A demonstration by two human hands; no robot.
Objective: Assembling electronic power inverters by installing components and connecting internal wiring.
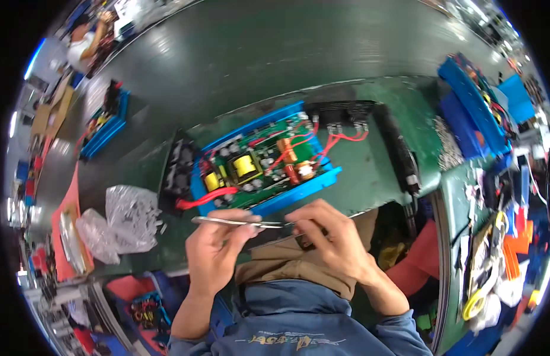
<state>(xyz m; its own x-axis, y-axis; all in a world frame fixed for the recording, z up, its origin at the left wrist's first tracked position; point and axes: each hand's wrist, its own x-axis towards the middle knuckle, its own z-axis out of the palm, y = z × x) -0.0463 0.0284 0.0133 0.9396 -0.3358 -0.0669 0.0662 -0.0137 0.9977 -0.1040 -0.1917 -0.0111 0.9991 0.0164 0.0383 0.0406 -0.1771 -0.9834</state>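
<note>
Level across the front of the body ran the slim silver tool (270,225), bright, straight and tapering, its broader end out to the left, just off the near edge of the open blue casing (290,199). The left hand (215,246) had it, pinched between thumb and fingers! Over at the narrow end, the right hand (331,237) came in with fingers curled and tips drawn together; whether they gripped anything, I couldn't tell. And what a crowded casing on the green table (376,172): green circuit board (264,188), yellow-wrapped blocks (245,167), thin red wires (344,137) looping to a black end panel (340,110).
</note>
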